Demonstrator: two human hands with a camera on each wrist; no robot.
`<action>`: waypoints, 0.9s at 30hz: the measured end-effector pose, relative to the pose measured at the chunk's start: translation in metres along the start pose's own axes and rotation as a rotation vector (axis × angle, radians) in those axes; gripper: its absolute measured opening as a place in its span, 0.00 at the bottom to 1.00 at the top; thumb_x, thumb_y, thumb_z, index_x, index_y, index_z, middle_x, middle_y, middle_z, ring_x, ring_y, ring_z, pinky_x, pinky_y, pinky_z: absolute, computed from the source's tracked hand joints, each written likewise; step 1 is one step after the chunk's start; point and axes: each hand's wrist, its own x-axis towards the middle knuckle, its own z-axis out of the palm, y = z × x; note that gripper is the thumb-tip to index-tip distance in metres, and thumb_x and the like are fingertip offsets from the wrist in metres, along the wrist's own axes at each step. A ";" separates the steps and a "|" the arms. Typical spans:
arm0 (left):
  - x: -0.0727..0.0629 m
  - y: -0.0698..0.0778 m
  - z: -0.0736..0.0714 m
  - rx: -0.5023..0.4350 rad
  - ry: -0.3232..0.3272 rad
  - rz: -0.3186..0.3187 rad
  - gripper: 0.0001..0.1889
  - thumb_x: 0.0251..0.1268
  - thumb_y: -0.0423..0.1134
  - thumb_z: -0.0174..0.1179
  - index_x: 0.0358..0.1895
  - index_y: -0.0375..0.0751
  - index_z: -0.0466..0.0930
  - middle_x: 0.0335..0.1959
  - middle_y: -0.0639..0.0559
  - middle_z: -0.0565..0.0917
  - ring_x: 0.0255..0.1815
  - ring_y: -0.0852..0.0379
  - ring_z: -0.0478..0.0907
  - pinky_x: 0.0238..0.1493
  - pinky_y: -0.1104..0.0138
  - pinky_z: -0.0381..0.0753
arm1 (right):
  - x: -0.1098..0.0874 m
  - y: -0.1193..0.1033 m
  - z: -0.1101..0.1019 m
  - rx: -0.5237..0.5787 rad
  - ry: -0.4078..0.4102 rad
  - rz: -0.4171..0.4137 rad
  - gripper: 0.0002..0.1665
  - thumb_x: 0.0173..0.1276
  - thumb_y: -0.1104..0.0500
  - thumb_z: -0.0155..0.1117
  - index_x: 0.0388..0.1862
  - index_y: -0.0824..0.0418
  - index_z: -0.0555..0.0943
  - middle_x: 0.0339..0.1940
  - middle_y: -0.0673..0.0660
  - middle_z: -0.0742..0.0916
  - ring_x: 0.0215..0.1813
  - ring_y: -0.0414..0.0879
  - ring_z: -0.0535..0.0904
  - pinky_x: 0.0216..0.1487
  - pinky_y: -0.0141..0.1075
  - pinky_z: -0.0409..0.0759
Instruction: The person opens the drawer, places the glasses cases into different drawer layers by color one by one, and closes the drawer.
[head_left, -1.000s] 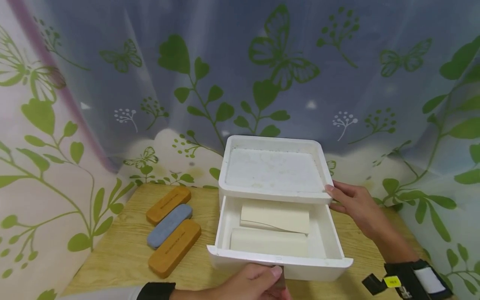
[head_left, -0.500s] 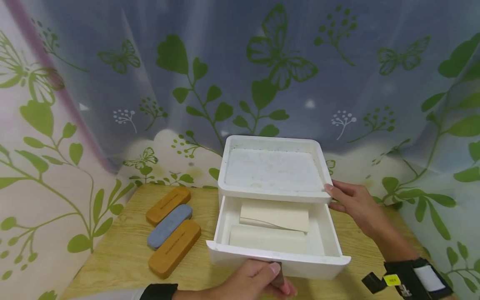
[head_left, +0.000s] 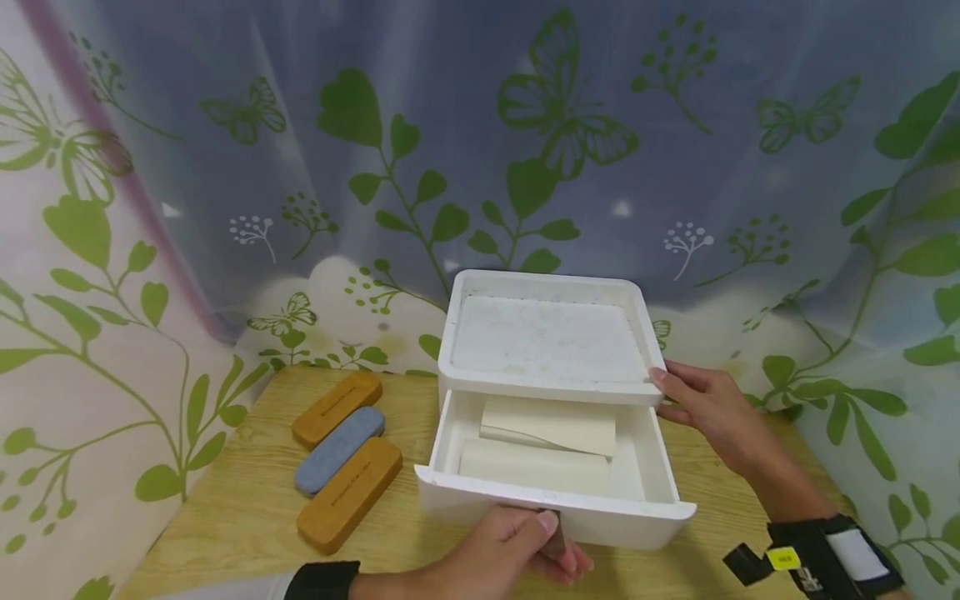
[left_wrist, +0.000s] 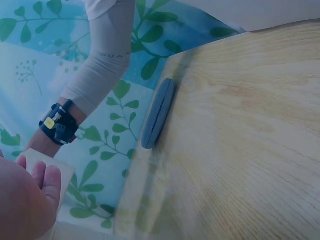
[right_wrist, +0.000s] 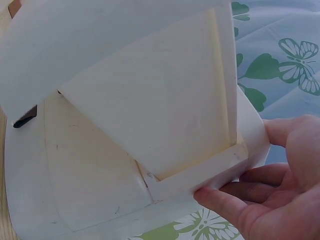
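A white drawer unit (head_left: 547,333) stands at the back of the wooden table, its drawer (head_left: 555,510) pulled partway out. My left hand (head_left: 502,550) pinches the brown pull tab (head_left: 553,543) at the drawer front, thumb on top. My right hand (head_left: 708,408) holds the unit's front right corner, thumb on the top rim and fingers down the side. The right wrist view shows this right hand (right_wrist: 280,185) gripping the white casing. Two cream, flat, folded-looking items, one behind (head_left: 551,425) and one in front (head_left: 534,467), lie in the drawer; their kind is unclear.
Left of the unit lie two orange-brown eyeglass cases, one behind (head_left: 337,408) and one in front (head_left: 350,494), with a blue-grey eyeglass case (head_left: 340,450) between them. A patterned curtain (head_left: 480,167) hangs close behind the unit. The table (head_left: 225,517) extends leftward.
The drawer has slid slightly inward, its front edge moving back toward the unit with my left hand on the tab. My right hand stays on the corner.
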 end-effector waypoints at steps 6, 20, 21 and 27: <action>0.004 0.001 -0.002 0.021 0.004 0.020 0.28 0.86 0.41 0.41 0.42 0.10 0.76 0.52 0.17 0.83 0.47 0.60 0.88 0.51 0.69 0.87 | 0.001 0.000 0.000 -0.009 -0.006 -0.004 0.42 0.83 0.41 0.52 0.82 0.68 0.60 0.78 0.72 0.71 0.72 0.67 0.75 0.60 0.41 0.85; 0.020 0.004 -0.008 0.067 0.047 0.016 0.29 0.85 0.40 0.40 0.37 0.10 0.77 0.49 0.18 0.84 0.43 0.64 0.87 0.46 0.71 0.87 | 0.001 0.002 0.000 -0.011 -0.014 0.013 0.43 0.83 0.40 0.52 0.82 0.67 0.59 0.79 0.72 0.71 0.73 0.69 0.74 0.61 0.42 0.85; 0.021 0.004 -0.008 0.068 0.051 0.016 0.29 0.85 0.40 0.41 0.37 0.10 0.77 0.49 0.19 0.84 0.43 0.63 0.88 0.46 0.70 0.88 | 0.001 0.002 -0.001 -0.011 -0.013 0.016 0.43 0.82 0.40 0.52 0.82 0.67 0.59 0.79 0.72 0.70 0.74 0.69 0.73 0.60 0.41 0.85; 0.034 0.005 -0.013 0.077 0.108 0.018 0.29 0.85 0.41 0.43 0.35 0.13 0.80 0.44 0.24 0.87 0.43 0.55 0.89 0.46 0.67 0.89 | 0.002 0.001 0.000 -0.001 -0.015 0.026 0.43 0.82 0.40 0.52 0.82 0.66 0.59 0.79 0.71 0.70 0.74 0.67 0.73 0.61 0.40 0.85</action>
